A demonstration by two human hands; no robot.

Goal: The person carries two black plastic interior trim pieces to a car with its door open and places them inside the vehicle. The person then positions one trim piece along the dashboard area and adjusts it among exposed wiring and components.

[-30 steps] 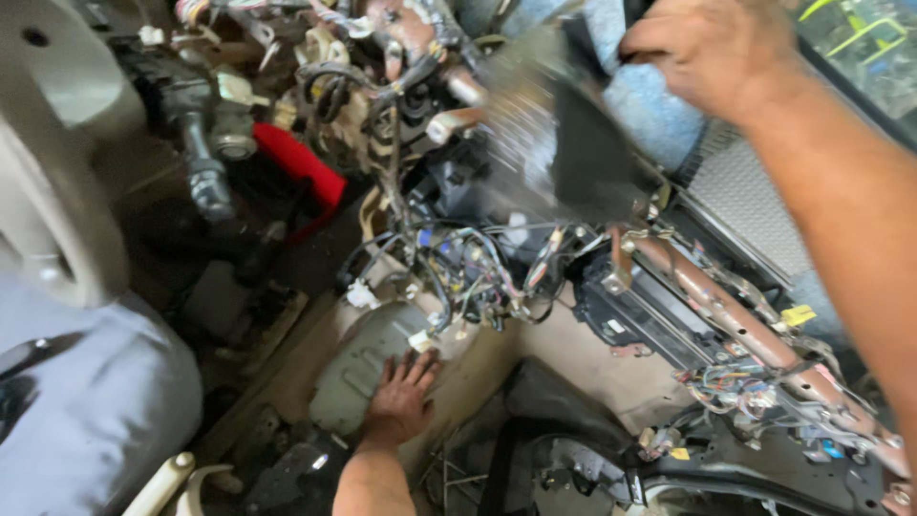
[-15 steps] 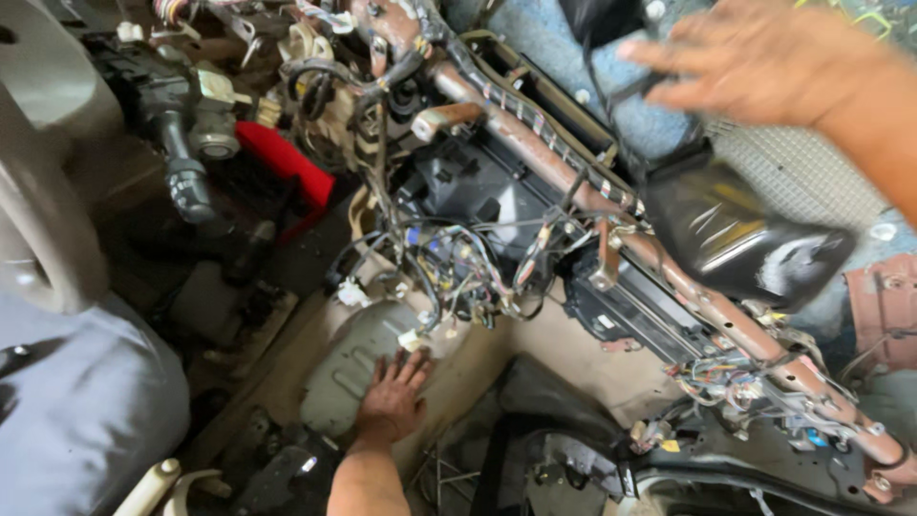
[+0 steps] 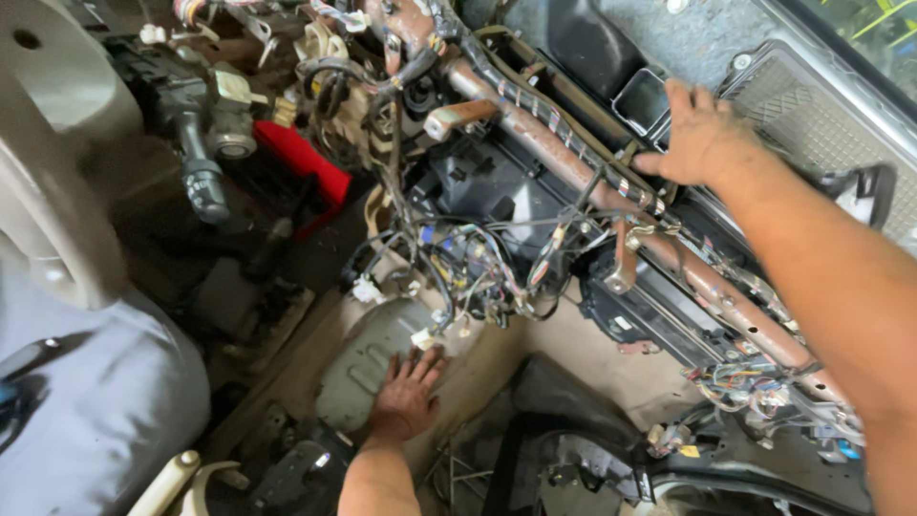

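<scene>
Hands work inside a stripped car dashboard seen from above. Right hand point(image 3: 702, 134) lies flat, fingers spread, palm down at the 2 o'clock part of the view, resting on the rusty brown steel cross-beam tube point(image 3: 573, 177) and the black plastic housing just behind it; it pinches nothing. Left hand point(image 3: 406, 397) sits at 6 o'clock, fingers spread, pressed flat on the grey metal floor hump cover point(image 3: 358, 368); it holds nothing either.

Key relation: the beam's long axis runs diagonally from 11 o'clock to 4 o'clock, and the right hand touches it near mid-length, from the 1 o'clock side. The tangled bundle of multicoloured wiring with white plugs point(image 3: 468, 268) hangs below the beam, between the 2 hands, toward 12 o'clock from the left hand and 8 o'clock from the right. The left hand looks nearer to the bundle; the white plug point(image 3: 423, 337) lies just beside its fingertips.

Red plastic panel point(image 3: 306, 167) sits at 10 o'clock, black steering-column stalk point(image 3: 201, 177) beside it, grey seat cushion point(image 3: 86, 401) at 8 o'clock.

Versus 0.5 s ago: the right hand was raised and clear of the beam near a glossy black trim piece; now that piece is gone from the hand and the palm is down on the beam. The left hand has not moved.
</scene>
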